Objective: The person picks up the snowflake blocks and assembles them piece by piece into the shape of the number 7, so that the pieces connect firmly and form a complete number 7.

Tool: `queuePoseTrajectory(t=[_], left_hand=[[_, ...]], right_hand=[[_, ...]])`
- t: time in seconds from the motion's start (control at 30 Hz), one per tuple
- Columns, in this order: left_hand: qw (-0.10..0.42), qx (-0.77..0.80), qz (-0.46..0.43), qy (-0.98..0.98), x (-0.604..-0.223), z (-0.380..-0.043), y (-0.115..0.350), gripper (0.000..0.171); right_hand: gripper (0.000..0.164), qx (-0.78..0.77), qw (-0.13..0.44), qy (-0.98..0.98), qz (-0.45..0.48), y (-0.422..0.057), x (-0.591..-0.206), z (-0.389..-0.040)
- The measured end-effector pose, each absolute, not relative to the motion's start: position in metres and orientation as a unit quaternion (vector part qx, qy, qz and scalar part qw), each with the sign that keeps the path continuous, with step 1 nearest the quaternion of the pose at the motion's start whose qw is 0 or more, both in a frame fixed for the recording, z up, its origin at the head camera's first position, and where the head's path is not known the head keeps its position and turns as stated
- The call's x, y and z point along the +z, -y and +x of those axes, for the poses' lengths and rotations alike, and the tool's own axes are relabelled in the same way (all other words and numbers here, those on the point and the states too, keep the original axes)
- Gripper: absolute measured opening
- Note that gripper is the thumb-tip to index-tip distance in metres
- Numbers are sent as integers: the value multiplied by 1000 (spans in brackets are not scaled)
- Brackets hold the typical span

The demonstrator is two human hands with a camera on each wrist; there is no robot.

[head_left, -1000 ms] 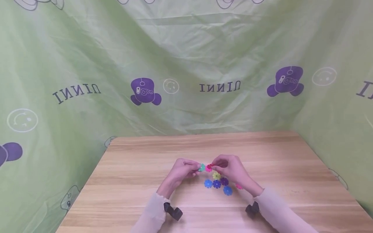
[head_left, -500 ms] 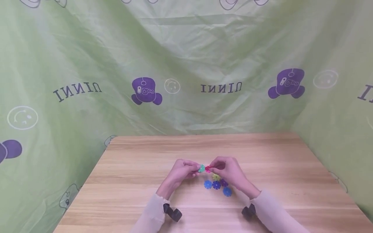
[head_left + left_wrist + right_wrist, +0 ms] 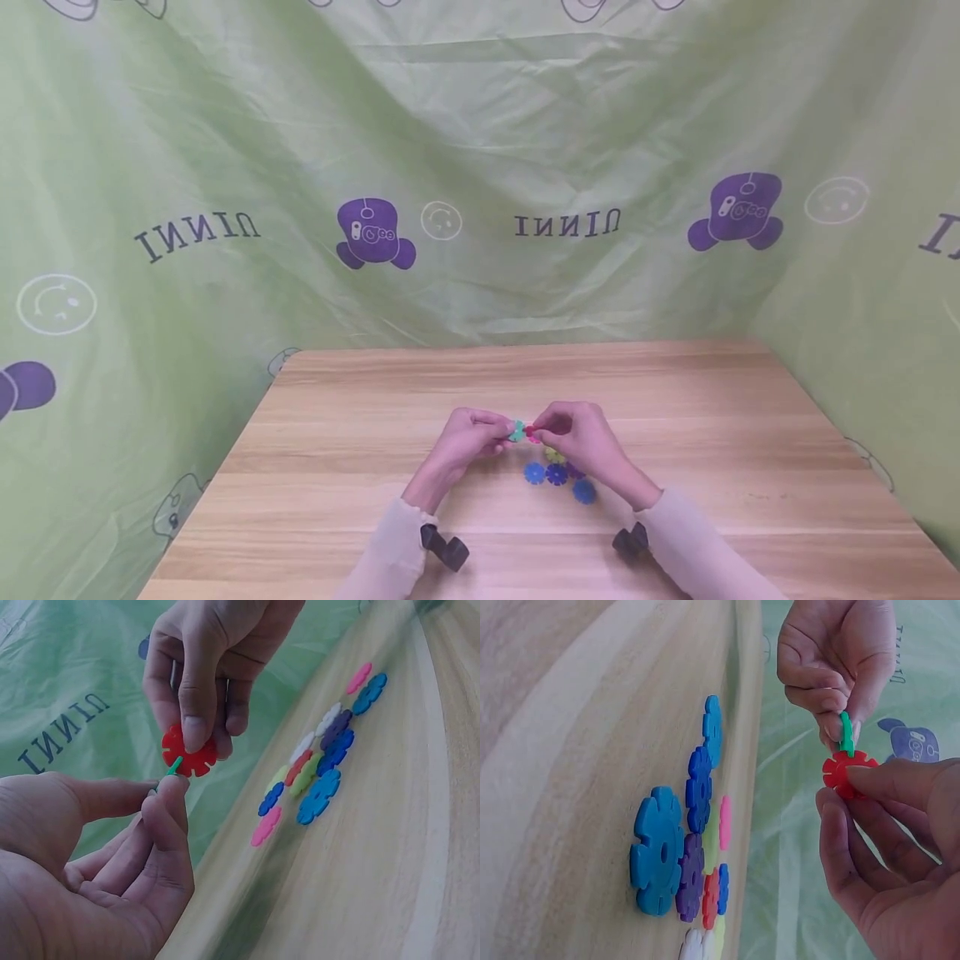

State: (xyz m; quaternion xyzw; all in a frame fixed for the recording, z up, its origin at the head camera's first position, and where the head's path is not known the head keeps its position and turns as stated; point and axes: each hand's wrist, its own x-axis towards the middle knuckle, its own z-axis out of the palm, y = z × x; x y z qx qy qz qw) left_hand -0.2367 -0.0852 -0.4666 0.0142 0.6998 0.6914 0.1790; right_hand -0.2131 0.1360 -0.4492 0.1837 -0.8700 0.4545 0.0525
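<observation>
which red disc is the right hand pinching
The raised red disc, meeting the green disc in the left hand; another red disc lies on the table.

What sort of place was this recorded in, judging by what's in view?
Probably a makeshift recording booth, likely indoors: printed green cloth hangs behind and along both sides of a wood-grain table, and the person wears a small black device at each wrist.

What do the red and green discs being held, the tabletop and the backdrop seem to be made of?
Red disc and green disc: probably plastic, smooth with little shine, judging by their even colour.
Tabletop: wood or wood-look laminate, fairly matt; grain shows, but either fits.
Backdrop: likely thin fabric with a slight sheen, since it hangs in soft folds.
</observation>
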Motion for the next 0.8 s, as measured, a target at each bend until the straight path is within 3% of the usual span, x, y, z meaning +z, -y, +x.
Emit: queuePoseTrajectory(t=[0.8], left_hand=[[176,707,-17,-685,-468,-229,73,19]], right_hand=[[10,444,55,875,183,-138,-449,-215]])
